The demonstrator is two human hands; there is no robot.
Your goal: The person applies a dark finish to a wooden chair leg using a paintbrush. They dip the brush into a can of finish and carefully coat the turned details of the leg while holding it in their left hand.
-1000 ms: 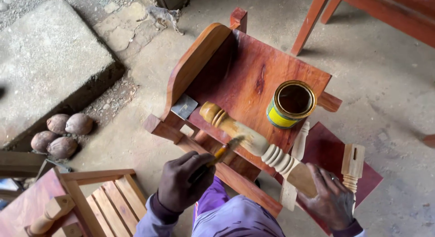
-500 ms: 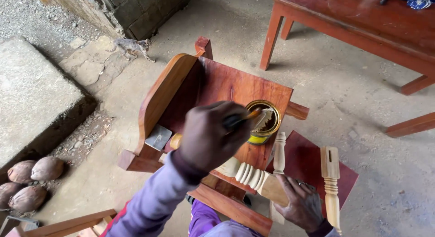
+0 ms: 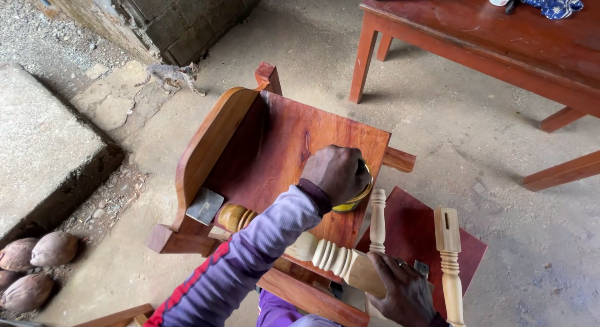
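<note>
My left hand (image 3: 337,173) reaches forward over a yellow tin (image 3: 351,204) that stands on a red-brown wooden furniture panel (image 3: 281,139). The hand covers most of the tin. Its fingers are closed around a paintbrush, which is hidden under the hand. A turned wooden leg (image 3: 325,254) lies across the panel's near edge, its far knob (image 3: 232,217) darker with finish and the rest pale. My right hand (image 3: 403,292) grips the leg's square near end.
Two more pale turned legs (image 3: 377,222) (image 3: 450,264) rest on a dark red board (image 3: 412,233) at the right. A grey square piece (image 3: 204,206) lies beside the panel. A red table (image 3: 500,33) stands behind, with a kitten (image 3: 172,74), several coconuts (image 3: 37,252) and a concrete slab (image 3: 37,139) at the left.
My left hand left the turned leg, carried the brush to the tin and now sits lower over it, hiding the brush. The camera tilted forward. My right hand keeps its hold.
</note>
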